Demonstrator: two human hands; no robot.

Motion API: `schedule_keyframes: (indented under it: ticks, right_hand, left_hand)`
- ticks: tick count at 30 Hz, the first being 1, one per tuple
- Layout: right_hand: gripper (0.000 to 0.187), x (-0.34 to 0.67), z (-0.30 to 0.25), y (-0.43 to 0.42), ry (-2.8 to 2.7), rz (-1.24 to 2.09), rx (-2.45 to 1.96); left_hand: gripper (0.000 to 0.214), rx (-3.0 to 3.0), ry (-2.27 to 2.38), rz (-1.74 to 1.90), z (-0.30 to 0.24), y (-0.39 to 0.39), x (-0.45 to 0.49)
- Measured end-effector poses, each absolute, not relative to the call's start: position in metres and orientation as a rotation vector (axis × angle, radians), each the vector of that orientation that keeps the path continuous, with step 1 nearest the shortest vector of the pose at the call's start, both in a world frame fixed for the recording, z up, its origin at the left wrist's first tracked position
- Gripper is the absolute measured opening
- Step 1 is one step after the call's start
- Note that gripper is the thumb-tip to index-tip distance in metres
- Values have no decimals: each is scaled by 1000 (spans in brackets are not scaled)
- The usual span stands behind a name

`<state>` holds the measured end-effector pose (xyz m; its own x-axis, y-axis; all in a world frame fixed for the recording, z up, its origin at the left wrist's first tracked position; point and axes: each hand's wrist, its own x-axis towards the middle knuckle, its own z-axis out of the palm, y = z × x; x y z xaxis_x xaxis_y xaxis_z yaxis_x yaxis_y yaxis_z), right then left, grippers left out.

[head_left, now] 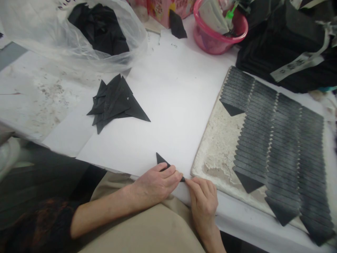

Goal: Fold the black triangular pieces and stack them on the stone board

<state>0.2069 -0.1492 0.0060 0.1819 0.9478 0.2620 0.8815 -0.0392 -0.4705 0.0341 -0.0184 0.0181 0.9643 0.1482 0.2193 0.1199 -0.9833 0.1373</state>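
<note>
My left hand (158,182) lies palm down at the near edge of the white table (173,95), fingers pressed together over a small black triangle piece (161,160). Only the triangle's upper tip and a sliver by my fingertips show. My right hand (202,200) is curled beside it, its fingertips pinching the triangle's right corner. A loose pile of black triangle pieces (116,102) lies farther back on the left. To the right, a worn board (221,144) carries long overlapping rows of black triangle pieces (279,140).
A clear plastic bag (79,35) with black material sits at the back left. A pink bucket (218,31) with tools and a stack of black fabric (289,45) stand at the back right. My beige lap fills the near foreground.
</note>
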Motion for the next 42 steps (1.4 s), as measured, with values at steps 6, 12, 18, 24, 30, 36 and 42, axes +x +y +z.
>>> schedule_keyframes:
  ticks: [6, 12, 18, 24, 30, 36, 42]
  right_hand:
    - [12, 206, 7, -149, -1678, 178, -1970]
    - [18, 206, 6, -150, -1715, 163, -1934]
    - [20, 207, 5, -152, -1737, 142, -1941]
    - [19, 207, 4, -151, -1787, 9, -1971]
    - [17, 207, 8, -151, -1731, 81, -1986]
    - [10, 206, 9, -151, -1623, 170, -2020]
    - [15, 207, 9, -151, -1695, 124, -2003]
  left_hand:
    - [31, 2984, 224, 351, 14, -20, 33]
    - [32, 2981, 202, 325, 15, -19, 33]
    - [33, 2993, 195, 294, 13, -21, 34]
    - [32, 3034, 186, 296, 12, -22, 34]
    - [34, 3010, 194, 284, 14, -20, 33]
    - [34, 3009, 179, 287, 13, -21, 33]
    - [35, 3021, 187, 275, 11, -21, 33]
